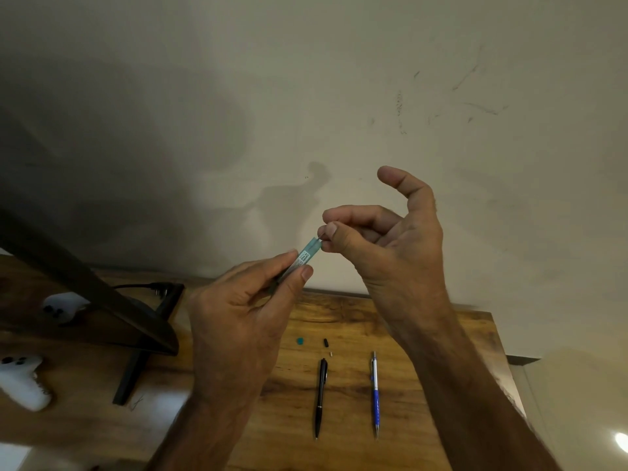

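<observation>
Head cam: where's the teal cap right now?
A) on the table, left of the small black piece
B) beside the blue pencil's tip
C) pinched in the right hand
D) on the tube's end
A: the teal cap lies on the wooden table, left of the small black piece. The left hand holds the teal tube, and the right hand pinches a thin lead at its open end.

Entry: no text legible. The small translucent teal plastic tube (310, 250) carries a white paper label (303, 259) with dark print. The label lies between the thumb tip and forefinger tip of the left hand (238, 314) and runs just past them. Its characters are too small and blurred to read.
</observation>
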